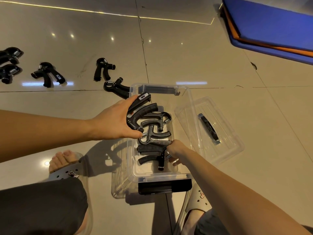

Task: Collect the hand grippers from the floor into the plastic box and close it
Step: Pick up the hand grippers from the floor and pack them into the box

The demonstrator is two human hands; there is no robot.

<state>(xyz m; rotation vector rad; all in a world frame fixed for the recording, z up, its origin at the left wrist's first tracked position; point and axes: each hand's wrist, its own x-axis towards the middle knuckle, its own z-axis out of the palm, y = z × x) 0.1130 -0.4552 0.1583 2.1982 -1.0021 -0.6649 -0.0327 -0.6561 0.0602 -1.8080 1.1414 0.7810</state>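
Hand gripper [138,114] clutched in left hand [113,122], label [143,97] unreadable, right hand [175,149] gripping boxed gripper [152,150]

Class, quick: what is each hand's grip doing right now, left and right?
Left hand: closed on a raised hand gripper above the plastic box.
Right hand: closed on the nearest hand gripper inside the box.

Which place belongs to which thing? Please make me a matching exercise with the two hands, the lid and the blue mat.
1. left hand
2. right hand
3. lid
4. blue mat

A. on the floor, just right of the plastic box
B. inside the box, gripping the nearest hand gripper
C. at the picture's top right corner
D. above the box, holding the raised hand gripper

Pairs: 1-D, 2-B, 3-A, 4-C.
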